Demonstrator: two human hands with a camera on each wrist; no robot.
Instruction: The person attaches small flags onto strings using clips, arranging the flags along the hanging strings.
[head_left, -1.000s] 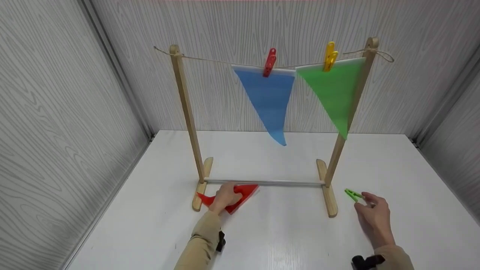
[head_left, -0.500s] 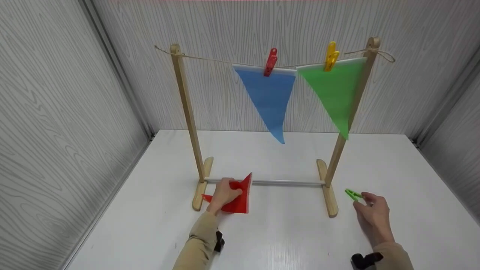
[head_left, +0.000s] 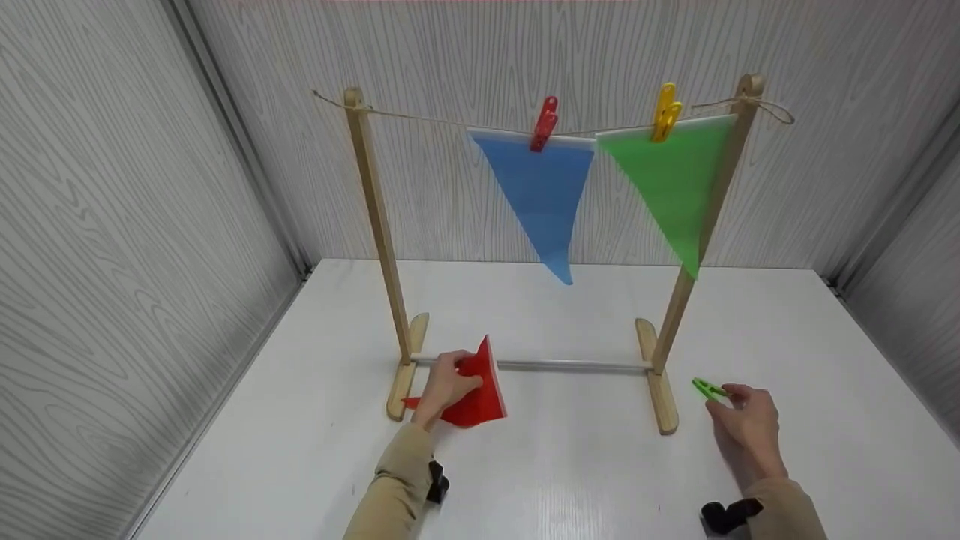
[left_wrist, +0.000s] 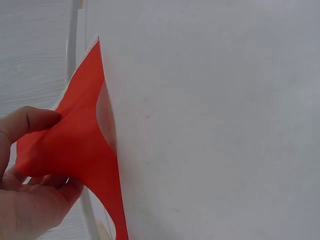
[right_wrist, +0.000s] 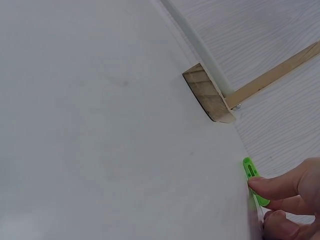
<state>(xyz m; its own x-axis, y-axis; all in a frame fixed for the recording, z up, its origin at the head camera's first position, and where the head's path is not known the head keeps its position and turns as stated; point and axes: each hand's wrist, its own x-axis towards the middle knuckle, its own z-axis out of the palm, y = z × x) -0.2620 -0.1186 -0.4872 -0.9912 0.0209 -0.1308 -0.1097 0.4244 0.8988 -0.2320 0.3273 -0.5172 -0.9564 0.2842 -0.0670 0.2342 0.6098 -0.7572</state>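
Clearly light and floppy, the red flag [head_left: 472, 390] at lower centre bends where the left hand [head_left: 442, 386] pinches its edge; the right hand's [head_left: 742, 427] fingers pinch the small, stiff green peg [head_left: 706, 388] at lower right.

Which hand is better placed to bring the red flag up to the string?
The left hand: it already grips the red flag, partly lifted off the table. The right hand only touches the green clothespin.
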